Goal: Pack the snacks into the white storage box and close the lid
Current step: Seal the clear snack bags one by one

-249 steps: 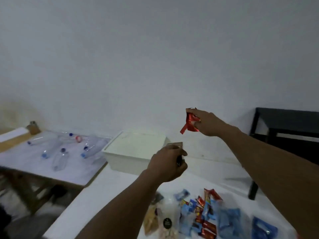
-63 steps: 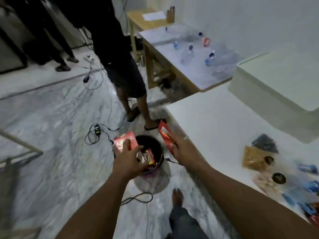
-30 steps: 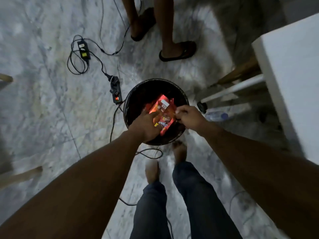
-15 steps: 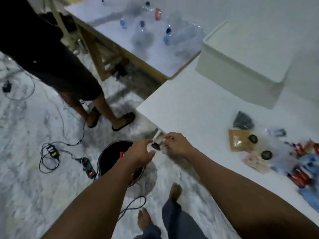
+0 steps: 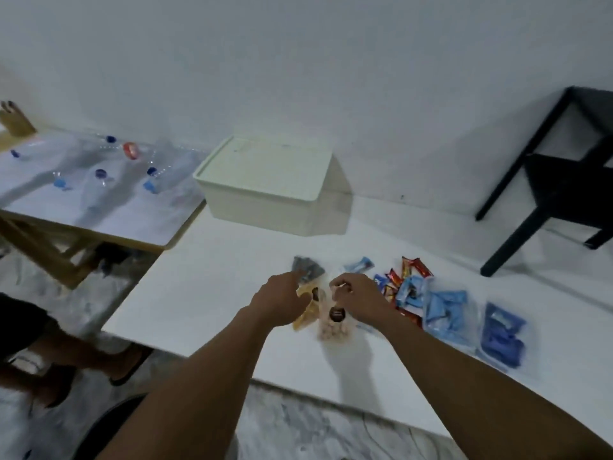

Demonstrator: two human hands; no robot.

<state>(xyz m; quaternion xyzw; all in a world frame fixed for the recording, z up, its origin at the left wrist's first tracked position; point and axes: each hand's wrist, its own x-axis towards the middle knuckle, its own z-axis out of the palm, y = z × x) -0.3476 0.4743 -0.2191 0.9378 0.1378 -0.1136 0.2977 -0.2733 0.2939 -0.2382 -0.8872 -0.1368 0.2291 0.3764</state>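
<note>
Lying flat: glossy crinkled snack pouches (image 5: 447, 310)

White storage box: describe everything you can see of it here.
The white storage box is an off-white, rectangular, plastic-looking tub with slightly tapered walls. Its flat lid is on and overhangs the rim. It stands upright at the far left corner of the white table, apart from the snacks; nothing touches it but the table.
</note>
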